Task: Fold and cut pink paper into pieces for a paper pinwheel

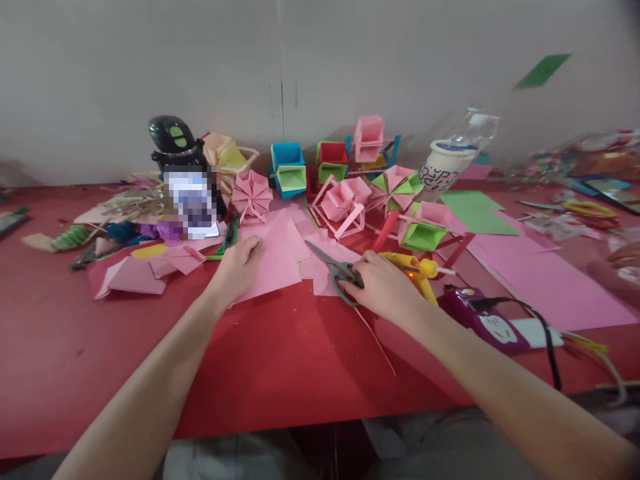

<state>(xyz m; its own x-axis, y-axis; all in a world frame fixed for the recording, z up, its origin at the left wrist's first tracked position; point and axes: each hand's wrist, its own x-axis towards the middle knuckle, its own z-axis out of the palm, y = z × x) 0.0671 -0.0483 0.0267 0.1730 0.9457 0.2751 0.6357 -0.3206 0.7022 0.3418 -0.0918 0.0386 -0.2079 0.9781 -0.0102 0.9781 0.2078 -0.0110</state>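
My left hand (239, 268) is closed on the left edge of a folded sheet of pink paper (277, 257), which comes to a point at the top. In my right hand (383, 283) is a pair of dark green-handled scissors (345, 275), my fingers at the handles and the blades pointing up and left toward the paper. Smaller pink paper pieces (325, 267) lie beneath the blades. Just right of that hand rests a yellow glue gun (413, 267). A thin pink strip (375, 340) trails on the red table (250, 373) below the scissors.
Folded paper baskets and wheels (290, 170) line the back. A phone (193, 200) leans on a black figure (173, 137) at left. A paper cup (445, 163), pink sheets (545, 273) and a purple power strip (483, 320) stand right. Another person's hand (625, 257) shows at far right.
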